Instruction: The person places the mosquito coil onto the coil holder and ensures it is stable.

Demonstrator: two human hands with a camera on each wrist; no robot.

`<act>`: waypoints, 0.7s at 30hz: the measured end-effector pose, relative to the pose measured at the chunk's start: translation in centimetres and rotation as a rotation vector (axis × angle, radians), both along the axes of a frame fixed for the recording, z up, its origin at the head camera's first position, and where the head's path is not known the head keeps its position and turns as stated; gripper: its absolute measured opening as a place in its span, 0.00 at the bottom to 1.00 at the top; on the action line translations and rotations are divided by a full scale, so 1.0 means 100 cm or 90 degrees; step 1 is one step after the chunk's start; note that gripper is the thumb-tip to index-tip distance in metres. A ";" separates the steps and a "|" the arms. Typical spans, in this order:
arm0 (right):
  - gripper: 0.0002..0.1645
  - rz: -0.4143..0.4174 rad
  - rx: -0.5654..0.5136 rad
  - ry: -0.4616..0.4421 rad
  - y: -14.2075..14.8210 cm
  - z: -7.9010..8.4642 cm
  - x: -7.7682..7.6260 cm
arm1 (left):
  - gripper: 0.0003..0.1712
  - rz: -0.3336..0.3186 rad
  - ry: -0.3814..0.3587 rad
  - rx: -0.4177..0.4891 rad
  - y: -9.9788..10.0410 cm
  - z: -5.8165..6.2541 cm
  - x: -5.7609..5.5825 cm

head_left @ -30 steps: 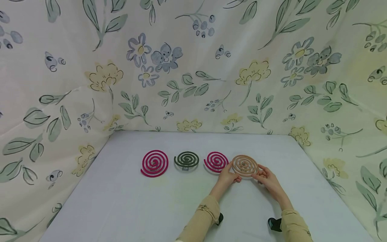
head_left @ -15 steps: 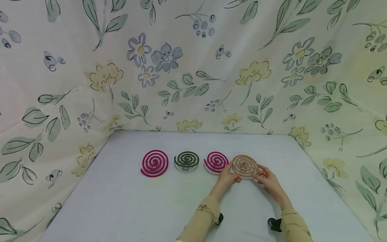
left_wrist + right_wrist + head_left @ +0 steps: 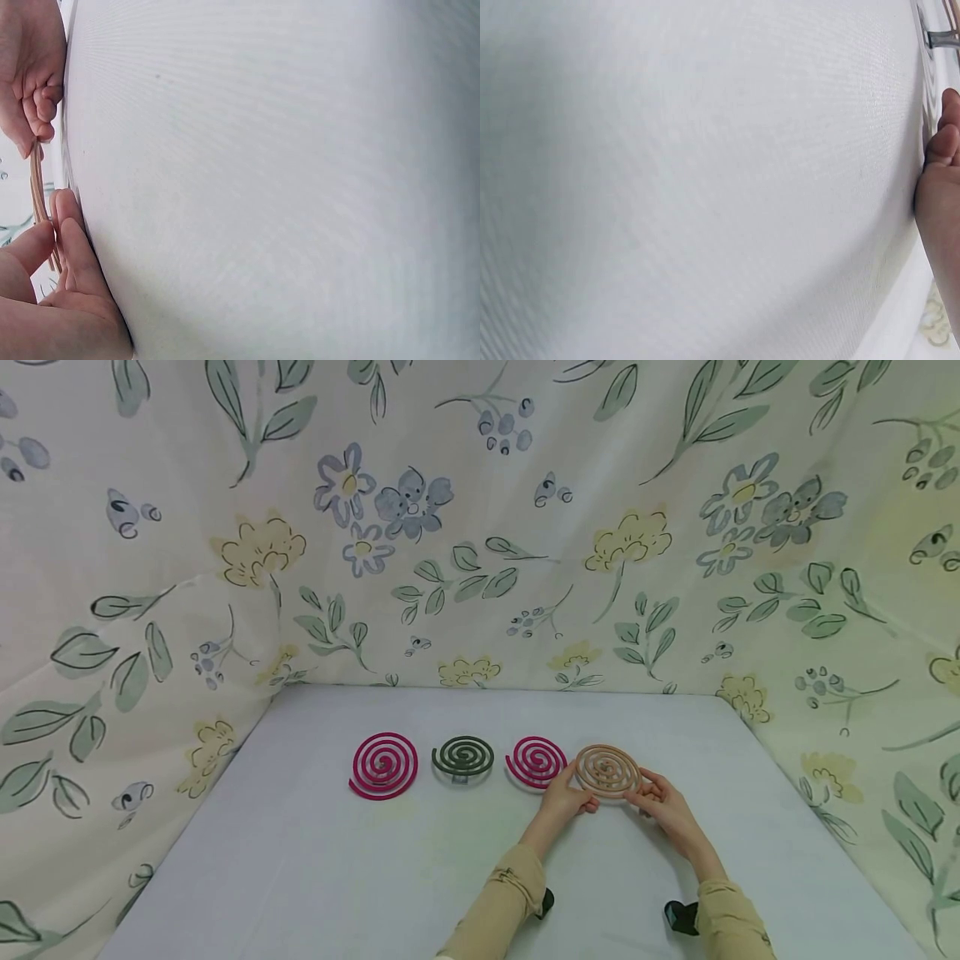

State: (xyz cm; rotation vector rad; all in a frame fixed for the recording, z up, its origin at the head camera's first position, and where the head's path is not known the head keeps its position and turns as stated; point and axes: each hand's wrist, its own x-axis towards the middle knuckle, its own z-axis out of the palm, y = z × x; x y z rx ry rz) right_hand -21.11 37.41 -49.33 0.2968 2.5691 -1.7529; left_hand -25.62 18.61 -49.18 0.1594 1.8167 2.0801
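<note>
A tan mosquito coil (image 3: 602,748) lies between my two hands at the right end of a row of coils. My left hand (image 3: 561,797) pinches its near-left edge between thumb and fingers. My right hand (image 3: 666,806) pinches the near-right edge. Seen from the left wrist, the coil (image 3: 37,187) is edge-on, a thin layered strip between both hands. A pink mosquito coil (image 3: 536,739) sits right beside the left hand, which overlaps its edge in the head view. In the right wrist view, only part of the right hand (image 3: 945,180) shows.
Further left are a dark green mosquito coil (image 3: 463,738) on a small stand (image 3: 460,779) and another pink coil (image 3: 383,735). All rest on a white table (image 3: 337,877). Floral cloth (image 3: 480,602) hangs behind and at the sides. A grey stand (image 3: 941,39) shows in the right wrist view.
</note>
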 end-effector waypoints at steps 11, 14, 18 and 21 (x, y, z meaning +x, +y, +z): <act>0.45 0.003 0.005 0.005 -0.001 0.000 0.000 | 0.37 0.000 0.006 0.001 0.000 0.000 0.001; 0.45 0.002 0.008 0.005 -0.001 0.000 0.000 | 0.37 -0.001 0.005 -0.002 0.000 -0.001 0.000; 0.45 0.000 0.009 0.005 -0.001 0.001 0.000 | 0.37 -0.004 0.011 -0.013 -0.001 -0.002 0.001; 0.45 0.002 0.006 0.006 -0.001 0.001 0.000 | 0.37 -0.008 0.024 -0.024 -0.001 -0.003 0.001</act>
